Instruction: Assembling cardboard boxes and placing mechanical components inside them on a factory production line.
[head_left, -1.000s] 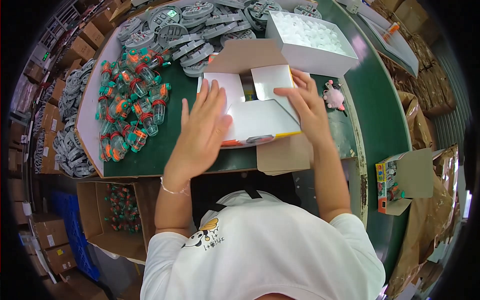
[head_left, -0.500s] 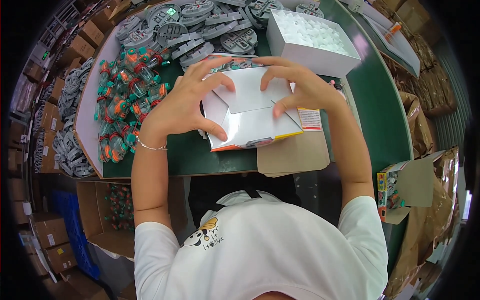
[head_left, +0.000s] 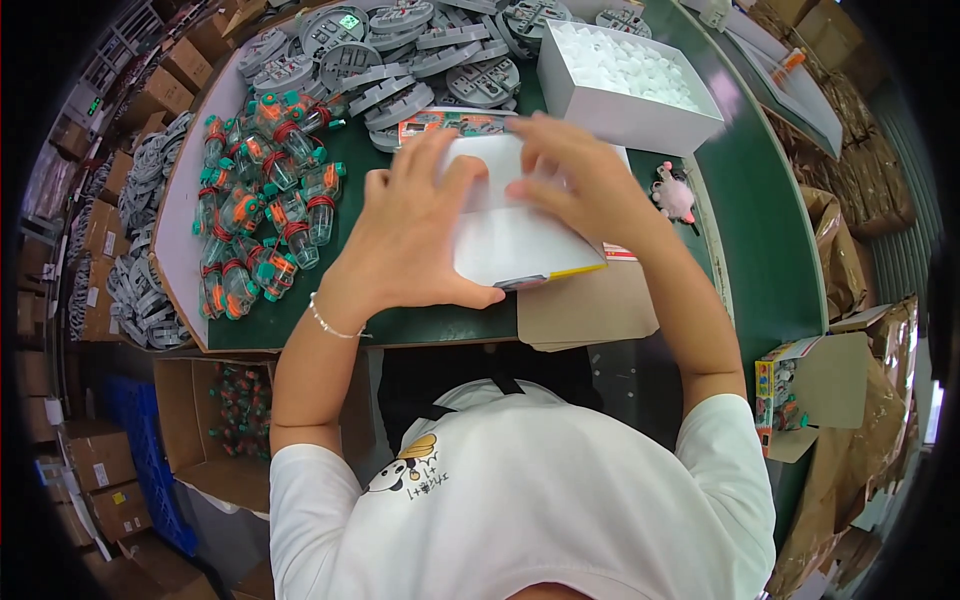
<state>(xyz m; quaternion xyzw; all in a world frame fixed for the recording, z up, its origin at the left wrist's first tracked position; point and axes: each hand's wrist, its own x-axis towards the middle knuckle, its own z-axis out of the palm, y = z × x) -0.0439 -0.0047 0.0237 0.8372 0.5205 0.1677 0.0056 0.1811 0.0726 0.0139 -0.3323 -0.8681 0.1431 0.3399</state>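
1. The left hand (head_left: 405, 235) lies spread over the left side of a white carton box (head_left: 515, 225), palm down, thumb hooked along the near edge, so it grasps the box from above.
2. The right hand (head_left: 580, 185) presses on the far right part of the same box, fingers curled over its top flap (the fingertips are blurred).
3. The white carton box sits in the middle of the green worktop (head_left: 760, 230), just beyond the person's chest, with a yellow stripe showing along its near right edge.
4. A flat brown cardboard sheet (head_left: 590, 310) lies under and near the box, overhanging the worktop's near edge.
5. To the left, a pile of small clear toys with orange and teal parts (head_left: 265, 205) covers a white board.
6. Farther back, grey blister trays (head_left: 400, 60) are stacked across the far side.
7. At far right stands an open white tray box filled with white pieces (head_left: 625, 85).
8. A small pink fluffy toy (head_left: 675, 195) lies just right of the right wrist.
9. A silver bracelet (head_left: 330, 322) circles the left wrist.
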